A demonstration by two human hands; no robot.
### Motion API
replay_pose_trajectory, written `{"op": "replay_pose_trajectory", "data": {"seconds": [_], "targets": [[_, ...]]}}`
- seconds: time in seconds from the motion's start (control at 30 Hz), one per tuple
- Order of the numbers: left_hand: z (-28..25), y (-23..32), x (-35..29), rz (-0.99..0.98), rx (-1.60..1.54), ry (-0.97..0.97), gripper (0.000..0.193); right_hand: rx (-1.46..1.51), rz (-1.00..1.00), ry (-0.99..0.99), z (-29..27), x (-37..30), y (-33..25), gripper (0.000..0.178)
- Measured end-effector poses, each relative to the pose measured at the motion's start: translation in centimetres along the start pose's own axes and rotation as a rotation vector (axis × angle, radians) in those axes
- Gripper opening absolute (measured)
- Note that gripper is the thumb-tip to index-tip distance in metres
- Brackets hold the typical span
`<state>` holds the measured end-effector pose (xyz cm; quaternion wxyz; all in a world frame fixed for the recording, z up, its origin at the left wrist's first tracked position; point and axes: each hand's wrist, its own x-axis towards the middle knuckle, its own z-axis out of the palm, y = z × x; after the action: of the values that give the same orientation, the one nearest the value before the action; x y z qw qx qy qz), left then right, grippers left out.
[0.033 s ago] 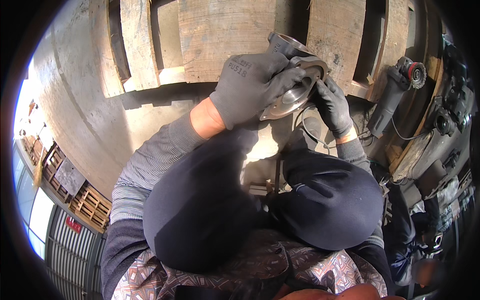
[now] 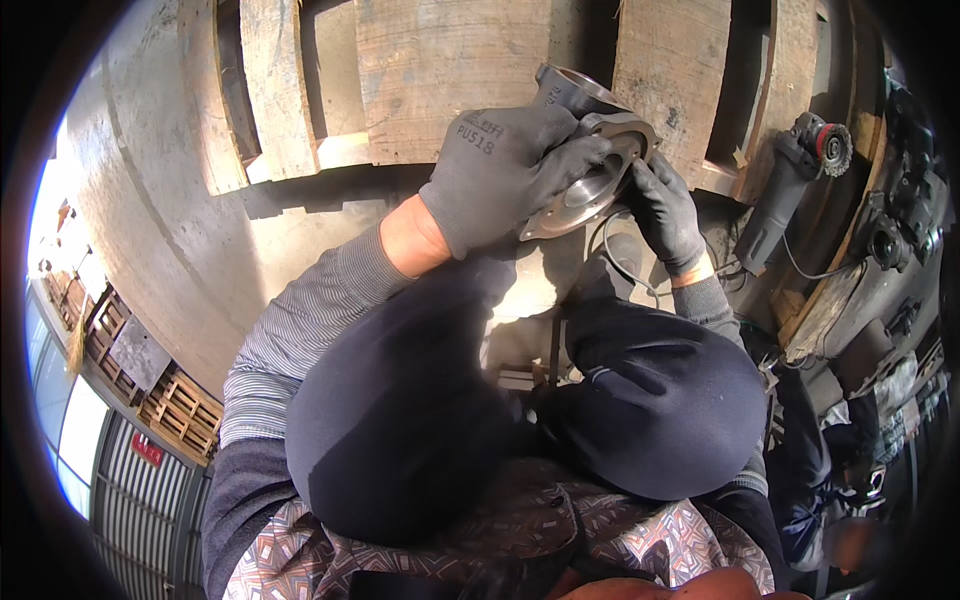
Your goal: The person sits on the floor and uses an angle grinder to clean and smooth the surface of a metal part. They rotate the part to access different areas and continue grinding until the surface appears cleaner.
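Both my hands wear grey gloves and hold a grey cast metal housing at the near edge of a wooden pallet. The housing has a wide round bore, a flange with small holes and a tubular neck pointing away from me. My left hand wraps around its left side, thumb laid across the bore's rim; most of its other fingers are hidden. My right hand grips the right rim, fingertips pressed against the edge. To the right, an angle grinder with a wire brush wheel lies on the pallet, apart from both hands.
The pallet's planks have open gaps between them. A black cord loops below my right hand. Several metal castings are heaped at the far right. Another person's dark-clothed legs show at the lower right. Wooden pallets stand at left.
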<state>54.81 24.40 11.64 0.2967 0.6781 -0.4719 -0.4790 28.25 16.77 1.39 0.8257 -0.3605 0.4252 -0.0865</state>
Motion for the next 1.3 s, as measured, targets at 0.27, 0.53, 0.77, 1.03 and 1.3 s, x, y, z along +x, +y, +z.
{"op": "replay_pose_trajectory", "data": {"seconds": [0.27, 0.53, 0.77, 1.03, 1.3], "targets": [[0.5, -1.1, 0.0, 0.001, -0.102, 0.056, 0.032, 0.041, -0.014, 0.07, 0.4, -0.1, -0.5, 0.039], [0.6, -2.9, 1.2, -0.351, -0.648, 0.126, 0.041, -0.109, -0.088, 0.238, 2.1, 0.8, -5.5, 0.058], [0.2, -3.4, 0.7, -0.12, -0.509, 0.007, 0.027, -0.135, -0.126, 0.192, 4.3, 0.2, -11.2, 0.056], [1.9, -4.5, 0.6, -0.506, -1.58, -0.109, 0.033, -0.113, -0.024, 0.264, 4.4, 0.3, -11.1, 0.055], [1.8, -4.4, 0.5, -0.527, -1.215, -0.058, 0.037, -0.115, -0.006, 0.238, 3.8, 0.5, -10.0, 0.055]]}}
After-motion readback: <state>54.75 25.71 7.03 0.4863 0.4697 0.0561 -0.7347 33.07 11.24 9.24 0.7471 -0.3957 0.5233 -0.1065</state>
